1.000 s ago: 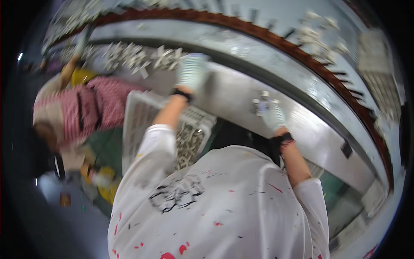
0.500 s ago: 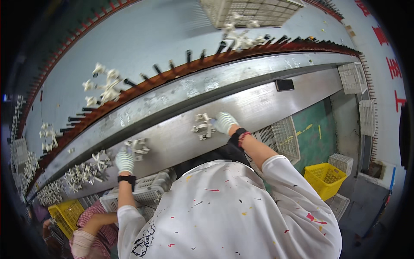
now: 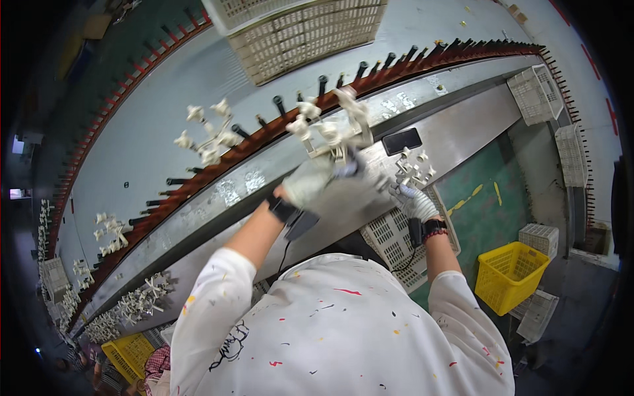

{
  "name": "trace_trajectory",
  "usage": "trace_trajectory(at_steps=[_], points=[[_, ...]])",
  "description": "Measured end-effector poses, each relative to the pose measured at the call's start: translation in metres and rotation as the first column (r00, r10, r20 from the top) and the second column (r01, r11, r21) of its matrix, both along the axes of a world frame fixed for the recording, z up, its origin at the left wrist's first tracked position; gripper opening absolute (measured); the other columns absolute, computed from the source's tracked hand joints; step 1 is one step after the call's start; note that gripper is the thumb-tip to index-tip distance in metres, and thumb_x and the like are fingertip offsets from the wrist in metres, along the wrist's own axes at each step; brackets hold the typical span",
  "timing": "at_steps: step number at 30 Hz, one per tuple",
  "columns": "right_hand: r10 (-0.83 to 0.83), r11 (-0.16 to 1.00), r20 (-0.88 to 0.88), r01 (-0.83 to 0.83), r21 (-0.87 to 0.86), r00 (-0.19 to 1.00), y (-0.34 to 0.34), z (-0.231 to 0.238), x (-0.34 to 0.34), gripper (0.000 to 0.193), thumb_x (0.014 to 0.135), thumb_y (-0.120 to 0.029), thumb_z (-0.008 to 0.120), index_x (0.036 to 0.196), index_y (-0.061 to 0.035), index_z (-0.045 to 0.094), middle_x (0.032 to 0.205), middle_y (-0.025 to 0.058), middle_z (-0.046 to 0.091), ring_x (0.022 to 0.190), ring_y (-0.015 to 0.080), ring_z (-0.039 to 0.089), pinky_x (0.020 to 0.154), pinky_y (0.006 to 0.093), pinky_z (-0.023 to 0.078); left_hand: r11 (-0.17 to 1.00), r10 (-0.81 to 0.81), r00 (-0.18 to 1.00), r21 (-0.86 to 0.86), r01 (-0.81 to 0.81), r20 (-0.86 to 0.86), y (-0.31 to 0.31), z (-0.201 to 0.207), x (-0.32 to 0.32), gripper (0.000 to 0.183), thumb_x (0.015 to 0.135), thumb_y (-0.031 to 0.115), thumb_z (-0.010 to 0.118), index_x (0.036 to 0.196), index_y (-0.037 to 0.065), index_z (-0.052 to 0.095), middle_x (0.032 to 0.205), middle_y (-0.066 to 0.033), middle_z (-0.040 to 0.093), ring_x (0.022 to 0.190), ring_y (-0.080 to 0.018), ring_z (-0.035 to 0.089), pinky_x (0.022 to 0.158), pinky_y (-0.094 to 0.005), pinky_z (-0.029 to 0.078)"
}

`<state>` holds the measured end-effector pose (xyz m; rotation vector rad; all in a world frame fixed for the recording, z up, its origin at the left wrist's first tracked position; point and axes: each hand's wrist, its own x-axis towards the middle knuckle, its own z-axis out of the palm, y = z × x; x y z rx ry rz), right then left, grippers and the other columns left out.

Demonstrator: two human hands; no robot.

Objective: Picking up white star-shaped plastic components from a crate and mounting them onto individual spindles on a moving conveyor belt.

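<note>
My left hand [image 3: 309,183], in a pale glove and blurred by motion, is raised over the metal ledge beside the rack. Its fingers close round the lower end of a white branched plastic part [image 3: 331,132], whose knobbed arms point up in front of the rack's dark pegs. Farther right and nearer me, my right hand [image 3: 416,203], in a striped glove, grips a second, smaller-looking white branched part [image 3: 414,169] above a crate. Glove and blur partly hide both sets of fingertips.
A brown rail [image 3: 267,135] carries black pegs, with another white part [image 3: 210,135] on it to the left. A phone [image 3: 401,141] lies on the metal ledge [image 3: 456,132]. Around stand a large white crate [image 3: 307,43], a lower crate [image 3: 399,241] and a yellow basket [image 3: 512,277]. White parts [image 3: 142,300] pile up left.
Both hands have moved right, carrying white branched parts from the metal ledge. The left has risen toward the rail; the right is now over the crate. The view has shifted too.
</note>
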<state>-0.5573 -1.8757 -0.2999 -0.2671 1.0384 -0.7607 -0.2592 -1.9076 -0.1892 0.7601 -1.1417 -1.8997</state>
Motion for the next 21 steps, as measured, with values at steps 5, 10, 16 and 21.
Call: trace_trajectory(at_steps=[5,10,16,21], points=[[-0.092,0.996,0.007,0.092,0.010,0.996,-0.007,-0.007,-0.021,0.040,0.080,-0.013,0.061,0.118,-0.0076,0.047,0.104,0.0066,0.057,0.100,0.0211,0.053,0.089,0.0349,0.040,0.857,0.486,0.837,-0.327,-0.399,0.251,-0.122,-0.018,-0.067,0.019,0.080,0.005,0.055,0.100,0.004,0.053,0.094,-0.0016,0.054,0.089,-0.0114,0.050,0.073,-0.0233,0.044],[-0.195,0.981,-0.061,0.194,-0.019,0.979,-0.022,-0.033,-0.038,0.032,0.078,-0.018,0.063,0.108,-0.0106,0.053,0.100,0.0014,0.058,0.102,0.0198,0.051,0.090,0.0350,0.035,0.563,0.810,0.518,-0.615,-0.552,0.277,-0.180,-0.030,-0.097,0.013,0.081,0.003,0.049,0.092,0.005,0.056,0.084,-0.0021,0.058,0.073,-0.0105,0.051,0.064,-0.0243,0.044],[-0.283,0.957,-0.006,0.281,-0.070,0.959,-0.059,-0.047,-0.070,0.030,0.082,-0.017,0.060,0.111,-0.0104,0.052,0.107,0.0037,0.057,0.105,0.0194,0.051,0.091,0.0342,0.038,0.437,0.889,0.377,-0.726,-0.531,0.259,-0.188,-0.050,-0.085,0.014,0.079,0.006,0.051,0.091,0.005,0.058,0.080,-0.0065,0.059,0.068,-0.0178,0.054,0.063,-0.0289,0.046],[-0.225,0.968,-0.066,0.215,-0.131,0.972,-0.125,-0.041,-0.088,0.035,0.082,-0.020,0.060,0.112,-0.0042,0.052,0.108,0.0052,0.058,0.105,0.0171,0.052,0.094,0.0335,0.038,0.363,0.924,0.297,-0.797,-0.482,0.241,-0.189,-0.048,-0.076,0.017,0.076,0.011,0.054,0.091,0.005,0.059,0.078,-0.0107,0.060,0.067,-0.0253,0.057,0.063,-0.0334,0.048]])
